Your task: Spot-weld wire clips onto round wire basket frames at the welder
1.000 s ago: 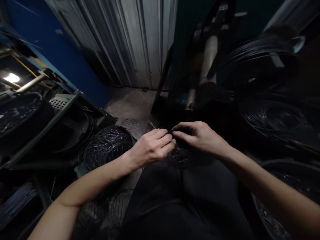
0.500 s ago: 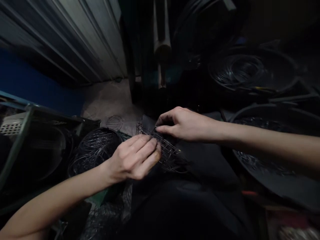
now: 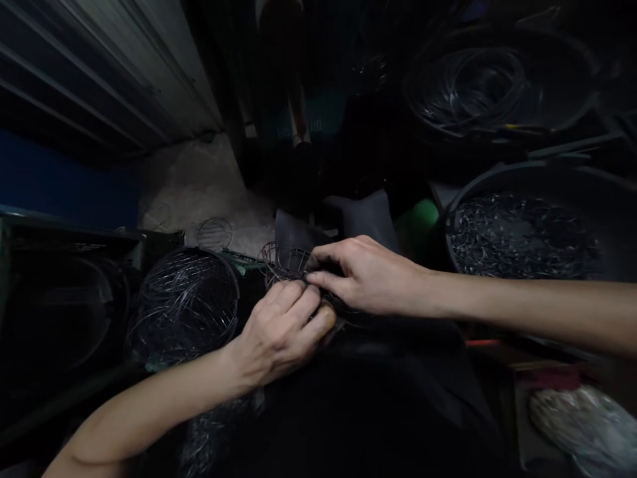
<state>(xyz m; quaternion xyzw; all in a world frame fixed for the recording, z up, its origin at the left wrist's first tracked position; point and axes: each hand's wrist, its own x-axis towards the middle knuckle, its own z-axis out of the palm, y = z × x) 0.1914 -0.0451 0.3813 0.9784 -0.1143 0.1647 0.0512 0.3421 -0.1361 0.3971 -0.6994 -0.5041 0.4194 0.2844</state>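
A small wire cage (image 3: 283,262) rests on my lap, its round open end toward the floor. My left hand (image 3: 283,332) is curled shut, its fingers pinching the cage's wires from below. My right hand (image 3: 365,273) reaches in from the right and pinches the same wires from above, fingertips touching those of the left. The part of the cage under both hands is hidden. My dark trousers (image 3: 378,392) fill the lower middle.
A round basket of thin wires (image 3: 184,307) stands to the left of my knees. A dark tub of short wire pieces (image 3: 522,232) sits at right, with another wire coil (image 3: 478,86) behind it. A loose wire ring (image 3: 213,232) lies on the concrete floor. Corrugated metal wall at back left.
The view has tilted down and to the right. Both hands stay pinched on the wire cage, which now sits closer to my body, with the right hand lower over it.
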